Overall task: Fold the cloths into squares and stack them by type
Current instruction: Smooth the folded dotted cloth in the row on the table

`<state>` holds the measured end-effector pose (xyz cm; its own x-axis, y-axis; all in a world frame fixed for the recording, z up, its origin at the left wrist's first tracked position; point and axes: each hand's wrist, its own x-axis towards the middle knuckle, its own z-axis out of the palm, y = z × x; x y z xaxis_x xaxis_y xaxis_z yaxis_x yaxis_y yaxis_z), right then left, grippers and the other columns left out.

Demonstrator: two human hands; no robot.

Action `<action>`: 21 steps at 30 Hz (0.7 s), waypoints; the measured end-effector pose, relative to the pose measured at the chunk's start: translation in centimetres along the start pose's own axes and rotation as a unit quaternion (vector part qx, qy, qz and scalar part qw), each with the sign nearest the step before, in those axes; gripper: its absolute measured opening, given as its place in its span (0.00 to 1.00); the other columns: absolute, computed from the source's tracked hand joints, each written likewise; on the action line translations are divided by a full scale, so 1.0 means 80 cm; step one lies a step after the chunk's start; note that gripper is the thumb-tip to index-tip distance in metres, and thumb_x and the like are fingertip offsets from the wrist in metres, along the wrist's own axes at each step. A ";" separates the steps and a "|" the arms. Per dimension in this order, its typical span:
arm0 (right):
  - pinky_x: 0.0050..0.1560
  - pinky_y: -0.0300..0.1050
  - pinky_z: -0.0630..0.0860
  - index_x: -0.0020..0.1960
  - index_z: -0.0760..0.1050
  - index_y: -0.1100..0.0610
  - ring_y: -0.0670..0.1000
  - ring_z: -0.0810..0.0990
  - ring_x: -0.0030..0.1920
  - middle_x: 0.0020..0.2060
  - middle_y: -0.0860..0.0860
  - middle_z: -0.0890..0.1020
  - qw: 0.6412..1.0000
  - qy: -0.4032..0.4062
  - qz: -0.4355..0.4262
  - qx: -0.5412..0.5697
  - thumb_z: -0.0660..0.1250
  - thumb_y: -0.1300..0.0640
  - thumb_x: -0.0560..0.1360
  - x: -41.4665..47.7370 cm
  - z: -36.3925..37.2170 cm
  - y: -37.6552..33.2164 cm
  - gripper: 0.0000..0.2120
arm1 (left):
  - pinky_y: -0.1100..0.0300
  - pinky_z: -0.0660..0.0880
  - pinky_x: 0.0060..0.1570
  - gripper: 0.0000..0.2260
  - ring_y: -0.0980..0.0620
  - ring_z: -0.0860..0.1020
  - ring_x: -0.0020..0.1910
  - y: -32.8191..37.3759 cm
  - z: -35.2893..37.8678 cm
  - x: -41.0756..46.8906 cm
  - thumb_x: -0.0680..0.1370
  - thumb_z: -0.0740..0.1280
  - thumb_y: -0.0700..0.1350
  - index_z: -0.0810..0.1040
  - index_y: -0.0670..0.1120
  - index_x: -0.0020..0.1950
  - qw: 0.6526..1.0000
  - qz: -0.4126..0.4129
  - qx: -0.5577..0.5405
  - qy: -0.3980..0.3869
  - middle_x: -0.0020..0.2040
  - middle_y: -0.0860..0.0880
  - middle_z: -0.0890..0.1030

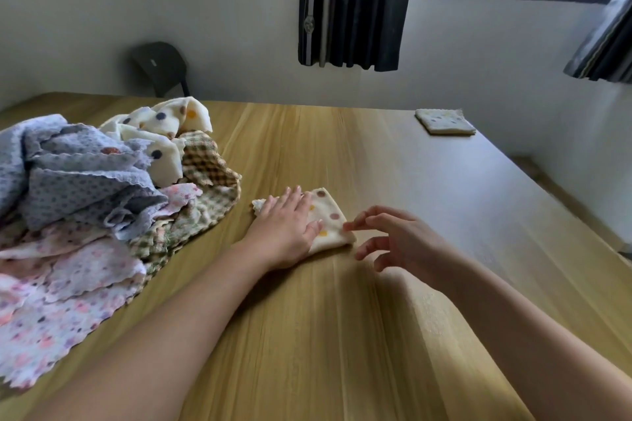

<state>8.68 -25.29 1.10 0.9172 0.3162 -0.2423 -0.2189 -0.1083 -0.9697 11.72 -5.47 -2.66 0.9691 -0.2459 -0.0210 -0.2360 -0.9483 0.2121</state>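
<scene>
A small cream cloth with coloured dots [329, 219] lies folded into a square on the wooden table [342, 318]. My left hand [285, 227] rests flat on its left half, fingers spread. Just right of the cloth, my right hand [393, 237] hovers with curled, parted fingers, the fingertips touching the cloth's right corner. A heap of unfolded cloths [85, 208] sits at the left: blue-grey dotted, cream dotted, green checked, and pink flowered. At the table's far right corner rests one folded dotted cloth [444, 121].
A dark chair [160, 67] stands behind the table's far left edge. Dark curtains [355, 3] hang by a window on the back wall. The table's right edge drops to the floor.
</scene>
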 end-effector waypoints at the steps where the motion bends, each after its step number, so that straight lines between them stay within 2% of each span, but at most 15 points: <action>1: 0.28 0.42 0.73 0.49 0.74 0.60 0.53 0.79 0.36 0.53 0.60 0.78 1.000 -0.008 0.007 0.002 0.55 0.63 0.80 0.001 0.000 -0.001 0.08 | 0.53 0.38 0.74 0.27 0.52 0.41 0.77 -0.005 0.004 0.003 0.83 0.46 0.56 0.43 0.46 0.79 1.000 0.001 0.005 -0.014 0.79 0.47 0.42; 4: 0.27 0.41 0.73 0.50 0.73 0.60 0.53 0.79 0.36 0.50 0.59 0.76 1.000 -0.014 0.020 0.000 0.56 0.62 0.80 0.008 -0.006 -0.003 0.07 | 0.55 0.36 0.74 0.26 0.54 0.39 0.76 -0.015 0.005 0.003 0.83 0.45 0.55 0.42 0.48 0.78 0.999 0.023 0.000 -0.026 0.78 0.49 0.41; 7: 0.24 0.40 0.71 0.49 0.73 0.61 0.53 0.78 0.33 0.51 0.59 0.77 0.997 -0.061 0.029 0.045 0.55 0.63 0.80 0.014 -0.009 -0.004 0.08 | 0.58 0.35 0.72 0.25 0.56 0.39 0.76 -0.018 0.004 0.001 0.83 0.46 0.54 0.42 0.48 0.78 0.999 0.042 0.000 -0.020 0.78 0.50 0.40; 11: 0.23 0.38 0.70 0.50 0.73 0.60 0.51 0.78 0.30 0.47 0.57 0.78 0.991 -0.094 0.091 0.029 0.57 0.59 0.79 0.016 -0.012 -0.011 0.07 | 0.60 0.35 0.72 0.25 0.58 0.38 0.75 -0.022 0.002 0.000 0.83 0.46 0.52 0.43 0.50 0.78 0.998 0.067 -0.010 -0.018 0.78 0.52 0.41; 16: 0.24 0.37 0.71 0.50 0.74 0.59 0.52 0.80 0.33 0.51 0.57 0.76 0.988 -0.129 0.089 0.016 0.56 0.58 0.79 0.017 -0.013 -0.016 0.09 | 0.61 0.35 0.73 0.25 0.61 0.38 0.74 -0.032 0.001 0.000 0.82 0.44 0.54 0.44 0.51 0.78 0.994 0.099 -0.038 -0.026 0.78 0.53 0.42; 19: 0.24 0.36 0.70 0.49 0.75 0.57 0.50 0.79 0.32 0.46 0.54 0.76 0.982 -0.161 0.098 0.008 0.58 0.58 0.78 0.017 -0.011 -0.016 0.08 | 0.65 0.34 0.71 0.30 0.63 0.37 0.73 -0.036 0.002 0.002 0.76 0.42 0.57 0.45 0.51 0.78 0.992 0.114 -0.043 -0.028 0.78 0.54 0.42; 21: 0.27 0.38 0.74 0.52 0.74 0.58 0.53 0.81 0.37 0.44 0.53 0.78 0.975 -0.196 0.090 0.046 0.57 0.61 0.79 0.020 -0.009 -0.014 0.08 | 0.66 0.33 0.70 0.30 0.64 0.37 0.73 -0.037 0.002 0.002 0.75 0.42 0.57 0.45 0.51 0.78 0.991 0.121 -0.052 -0.030 0.78 0.55 0.43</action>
<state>10.65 -25.34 1.84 0.6675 0.6373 -0.3851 -0.4101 -0.1170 -0.9045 12.58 -2.76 -3.46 0.8780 -0.4785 -0.0138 -0.4500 -0.8348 0.3171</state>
